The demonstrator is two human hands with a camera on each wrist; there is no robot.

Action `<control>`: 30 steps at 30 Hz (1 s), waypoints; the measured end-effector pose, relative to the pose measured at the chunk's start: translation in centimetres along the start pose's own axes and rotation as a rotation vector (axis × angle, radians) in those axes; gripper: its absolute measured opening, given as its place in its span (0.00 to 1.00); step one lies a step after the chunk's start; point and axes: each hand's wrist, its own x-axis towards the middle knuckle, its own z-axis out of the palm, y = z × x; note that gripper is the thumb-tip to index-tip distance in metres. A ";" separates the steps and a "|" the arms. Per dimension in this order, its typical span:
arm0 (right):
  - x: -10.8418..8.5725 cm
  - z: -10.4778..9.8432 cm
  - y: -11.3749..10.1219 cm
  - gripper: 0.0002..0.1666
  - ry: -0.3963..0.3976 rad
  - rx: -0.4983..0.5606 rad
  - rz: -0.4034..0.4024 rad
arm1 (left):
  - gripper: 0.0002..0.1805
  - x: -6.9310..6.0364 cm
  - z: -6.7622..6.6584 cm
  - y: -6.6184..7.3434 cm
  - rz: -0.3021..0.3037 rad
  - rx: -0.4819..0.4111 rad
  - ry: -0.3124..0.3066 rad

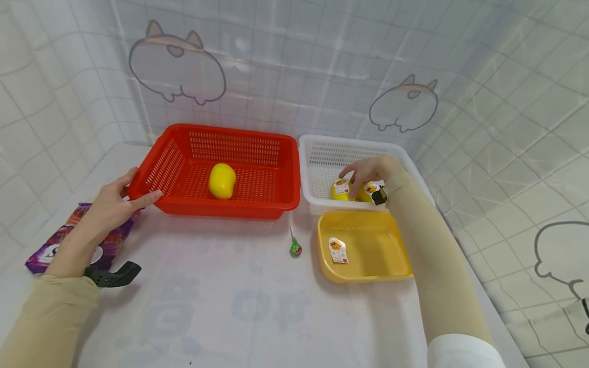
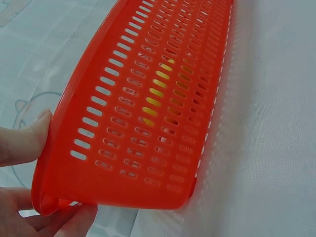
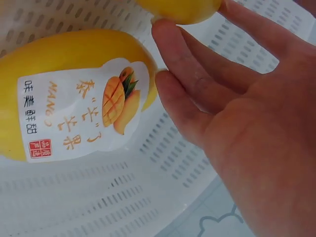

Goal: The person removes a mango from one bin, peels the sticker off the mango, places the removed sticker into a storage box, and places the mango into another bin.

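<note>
My left hand (image 1: 112,207) grips the left end of the red basket (image 1: 230,209), thumb and fingers on its rim, as the left wrist view also shows. Inside that basket lies a yellow mango (image 1: 222,181) without a visible label. Over the white basket (image 1: 317,204), my right hand (image 1: 368,171) reaches down to a labelled mango (image 1: 339,196). In the right wrist view its digits touch two sides of this mango (image 3: 185,11), mostly cut off at the top. A second labelled mango (image 3: 54,52) lies beside it, close to another fingertip.
A yellow tray (image 1: 331,276) with a mango label (image 1: 338,250) stuck on it stands in front of the white basket. To its left lies a green-wrapped lollipop (image 1: 296,249). A purple snack bag (image 1: 108,250) lies under the left forearm. Tiled-pattern sheeting rises behind the baskets.
</note>
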 end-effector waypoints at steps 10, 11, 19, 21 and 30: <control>0.6 0.1 -0.9 0.51 -0.015 -0.012 0.006 | 0.56 0.0 0.0 -0.2 -0.002 -0.002 -0.003; 0.6 0.2 -1.0 0.52 -0.018 -0.007 0.006 | 0.56 0.0 0.0 -0.2 -0.001 -0.001 -0.001; 0.9 0.5 -1.1 0.53 -0.053 0.079 0.007 | 0.57 -0.1 0.2 0.0 0.002 0.010 0.004; 0.9 0.5 -1.1 0.54 -0.063 0.086 0.002 | 0.57 -0.1 0.2 0.0 0.004 0.014 0.006; 0.5 0.7 -2.0 0.52 -0.078 0.137 0.031 | 0.56 -0.1 0.2 -0.1 0.009 0.009 0.014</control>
